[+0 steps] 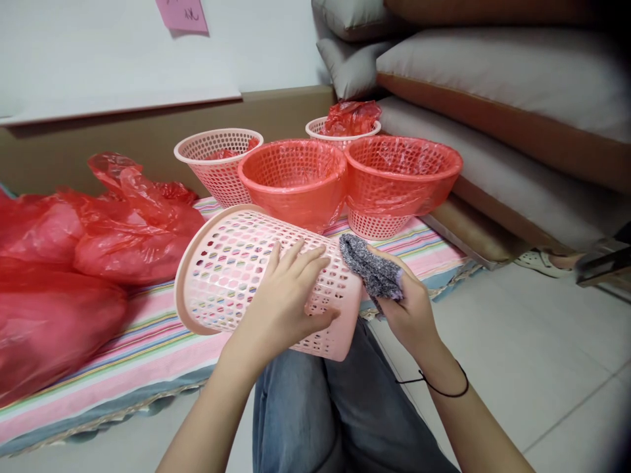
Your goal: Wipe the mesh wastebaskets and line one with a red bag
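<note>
A pink perforated plastic basket [266, 276] lies tipped on its side in front of me, its wide rim to the left and its base to the right. Across its near wall rests my left hand [290, 289], fingers spread and nothing wrapped in them. My right hand [411, 305] is closed on a bunched grey speckled cloth [372, 266], which touches the basket near its base. The right fingertips are partly hidden behind the cloth.
Behind stand two baskets lined with red plastic, the left [296, 187] and the right [404, 174]. Two pink baskets, one left [217, 154] and one farther back [344, 139], hold red plastic. Stuffed red bags [142, 236] lie left on a striped cloth [158, 328]. Large cushions [493, 85] are stacked right.
</note>
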Demonstrator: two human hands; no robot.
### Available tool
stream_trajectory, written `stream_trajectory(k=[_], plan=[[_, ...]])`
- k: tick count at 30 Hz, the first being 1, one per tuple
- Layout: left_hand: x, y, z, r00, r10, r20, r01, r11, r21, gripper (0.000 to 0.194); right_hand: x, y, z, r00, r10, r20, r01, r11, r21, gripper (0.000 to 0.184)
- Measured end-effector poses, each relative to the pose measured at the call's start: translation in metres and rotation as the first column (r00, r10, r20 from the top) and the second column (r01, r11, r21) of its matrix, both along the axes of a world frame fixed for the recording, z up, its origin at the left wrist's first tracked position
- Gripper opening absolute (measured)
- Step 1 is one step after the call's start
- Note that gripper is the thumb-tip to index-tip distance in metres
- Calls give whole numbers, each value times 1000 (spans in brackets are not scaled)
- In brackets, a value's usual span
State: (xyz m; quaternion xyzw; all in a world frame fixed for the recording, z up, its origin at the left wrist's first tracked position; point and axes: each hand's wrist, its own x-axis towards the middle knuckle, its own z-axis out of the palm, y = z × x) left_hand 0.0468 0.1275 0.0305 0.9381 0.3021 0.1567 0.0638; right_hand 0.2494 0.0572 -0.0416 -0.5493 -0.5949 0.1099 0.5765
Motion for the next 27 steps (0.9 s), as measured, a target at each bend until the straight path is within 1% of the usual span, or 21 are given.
stream_trajectory(k=[2, 4, 10, 18, 22, 27], plan=[[1, -1, -1, 999, -53, 10, 53, 999, -14, 55, 0, 1, 0, 1000, 2, 15, -2, 1000, 11, 51], [2, -3, -2, 998, -68, 15, 69, 997, -34, 52, 0, 2, 0, 1000, 6, 26, -6, 1000, 27, 51], [5, -4, -1, 999, -52, 2, 52, 996, -67, 53, 2, 2, 1, 999, 21, 23, -22, 999, 29, 51], [-4, 6, 4, 990, -138, 21, 140, 983, -115, 52, 4, 2, 0, 1000, 23, -5, -23, 1000, 11, 49], [-4, 5, 4, 990, -141, 0, 140, 983, -119, 60, 4, 2, -1, 1000, 18, -16, -18, 1000, 8, 49], [-5, 2, 4, 989, -143, -21, 140, 984, -109, 60, 3, 1, -1, 999, 20, -40, -21, 1000, -12, 53]])
